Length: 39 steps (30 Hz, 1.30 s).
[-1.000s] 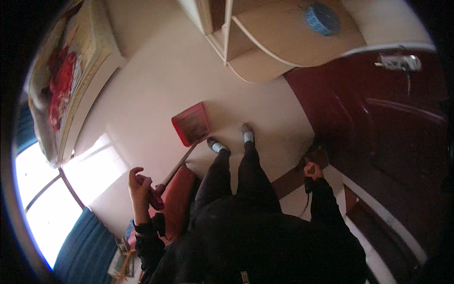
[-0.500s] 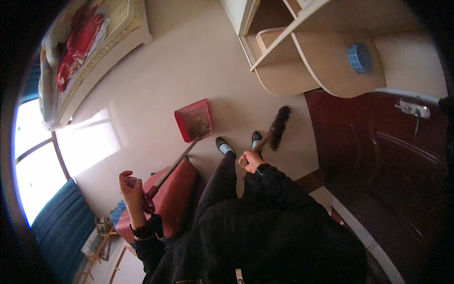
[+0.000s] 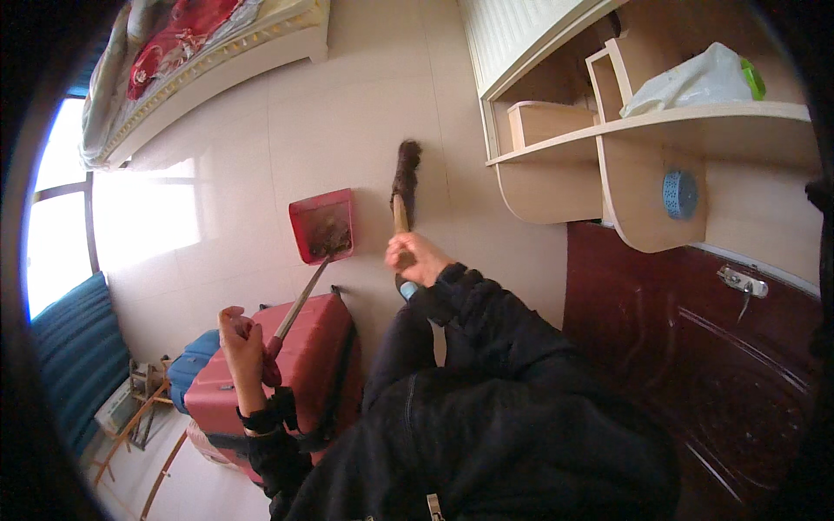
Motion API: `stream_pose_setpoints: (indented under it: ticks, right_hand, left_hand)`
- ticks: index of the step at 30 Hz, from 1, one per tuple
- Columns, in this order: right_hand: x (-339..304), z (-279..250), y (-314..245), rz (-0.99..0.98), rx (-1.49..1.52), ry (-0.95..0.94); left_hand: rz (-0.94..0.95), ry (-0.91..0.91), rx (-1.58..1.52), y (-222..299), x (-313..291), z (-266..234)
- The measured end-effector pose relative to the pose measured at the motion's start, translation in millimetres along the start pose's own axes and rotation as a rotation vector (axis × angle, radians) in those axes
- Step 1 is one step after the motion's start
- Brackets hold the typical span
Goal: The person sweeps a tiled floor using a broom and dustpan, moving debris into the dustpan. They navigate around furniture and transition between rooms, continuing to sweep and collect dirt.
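My left hand is closed around the red grip of a long-handled dustpan. Its pole slants over a red suitcase, and the pan rests on the tiled floor with greyish-brown dust and debris inside. My right hand is wrapped round the light wooden handle of a broom. The dark bristles lie on the floor to the right of and beyond the pan, apart from it. Most of the broom handle's near end is hidden by my hand and sleeve.
The red suitcase stands beside my left leg, with a blue bag behind it. At the far left is a bed. Wooden shelves and a dark red door stand on the right.
The broom has swung left and away from me, from beside my right foot to the floor right of the pan. My view has shifted; the left hand keeps its grip on the dustpan.
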State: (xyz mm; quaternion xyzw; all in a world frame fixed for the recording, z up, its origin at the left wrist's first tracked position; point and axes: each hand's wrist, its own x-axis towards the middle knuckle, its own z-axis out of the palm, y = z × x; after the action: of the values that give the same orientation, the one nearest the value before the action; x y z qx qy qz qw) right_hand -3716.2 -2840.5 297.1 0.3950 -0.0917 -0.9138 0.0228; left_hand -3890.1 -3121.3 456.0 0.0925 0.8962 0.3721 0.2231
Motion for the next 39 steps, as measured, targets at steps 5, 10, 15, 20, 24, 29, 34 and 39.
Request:
stream_pose_setpoints:
  ticks: [5, 10, 15, 20, 24, 29, 34, 39]
  right_hand:
    - [-84, -23, -73, -0.006, -0.103, -0.150]
    - [-135, -27, -111, -0.044, -0.231, 0.157]
    - [-47, -8, -144, -0.223, -0.674, 0.308]
    - [54, 42, -122, -0.119, -0.549, 0.485]
    - [49, 90, -123, 0.046, -0.649, 0.256]
    - [-8, 125, -221, 0.018, -0.452, 0.018]
    - [-24, 141, -266, -0.097, -0.735, 0.234]
    - [4, 170, -302, -0.229, -0.813, 0.439]
  left_hand:
    - [-0.041, 0.002, -0.124, -1, 25, -12]
    - [-0.093, 0.044, -0.107, -7, 43, -25]
    - [-0.504, 0.139, -0.196, -7, 53, -34]
    - [-0.638, 0.172, -0.325, 25, 54, -25]
    - [-0.603, 0.109, -0.436, 70, 58, -12]
    - [-0.547, 0.080, -0.497, 116, 78, -3]
    - [-0.496, -0.038, -0.426, 155, 120, -6]
    - [-0.495, -0.166, -0.213, 201, 172, -10]
